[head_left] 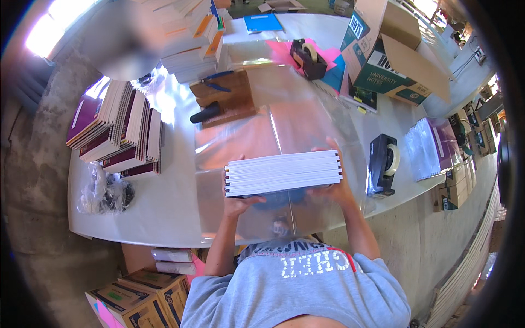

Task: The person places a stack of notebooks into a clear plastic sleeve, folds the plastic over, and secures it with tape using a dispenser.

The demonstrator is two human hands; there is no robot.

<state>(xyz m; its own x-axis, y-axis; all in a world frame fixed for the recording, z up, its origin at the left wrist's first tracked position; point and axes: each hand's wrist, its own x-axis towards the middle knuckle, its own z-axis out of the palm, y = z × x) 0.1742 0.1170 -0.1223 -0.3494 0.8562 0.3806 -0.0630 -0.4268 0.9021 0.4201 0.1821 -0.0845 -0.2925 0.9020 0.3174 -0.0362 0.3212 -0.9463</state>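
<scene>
Between my two hands is a stack of notebooks [283, 174], held on edge so that its white page edges face up. My left hand [239, 204] closes around the left end, its thumb along the near side. At the right end, my right hand [334, 188] grips the stack, with fingers on the far side and thumb on the near side. The stack is above a clear plastic sheet [240, 224] spread over the table. Parts of the fingers are hidden behind the stack.
Spiral notebooks with purple covers [123, 131] stand in piles at left, near crumpled plastic [104, 191]. Beyond my hands lies a brown board [235, 98] with blue-handled pliers [216, 82]. A black tape dispenser [383, 164] and wrapped notebooks [432, 147] are at right, an open carton [394, 82] farther back.
</scene>
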